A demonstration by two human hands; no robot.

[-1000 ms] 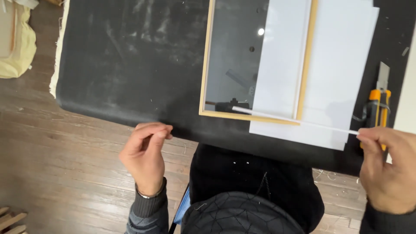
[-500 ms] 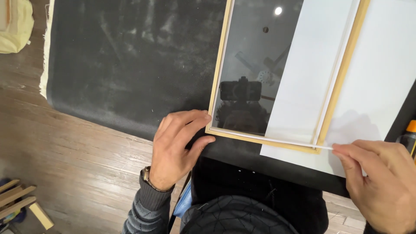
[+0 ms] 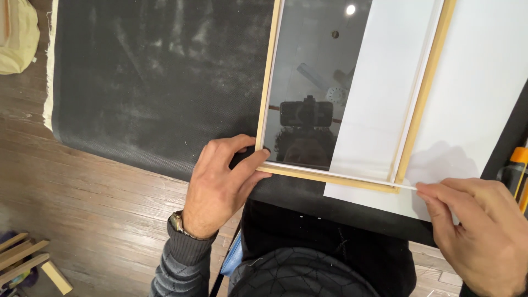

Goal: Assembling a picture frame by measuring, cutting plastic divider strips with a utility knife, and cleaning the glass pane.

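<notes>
A light wooden frame (image 3: 265,93) with a reflective glass pane (image 3: 316,82) lies on a black mat (image 3: 154,82). A thin white strip (image 3: 352,177) runs along the frame's near inner edge. My left hand (image 3: 220,184) presses its fingertips on the frame's near left corner, on the strip's left end. My right hand (image 3: 476,231) pinches the strip's right end just past the frame's near right corner. A white sheet (image 3: 473,99) lies partly under the frame on the right.
The mat lies on a wooden floor (image 3: 93,214). A cream bag (image 3: 16,38) sits at the far left. Wooden sticks (image 3: 27,264) lie at the lower left. An orange-handled tool (image 3: 517,170) shows at the right edge. My dark-clothed knees (image 3: 313,258) are below.
My left hand moved from the mat's near edge onto the frame's near left corner. The strip, held above the frame before, now lies along its near edge. The view has come closer.
</notes>
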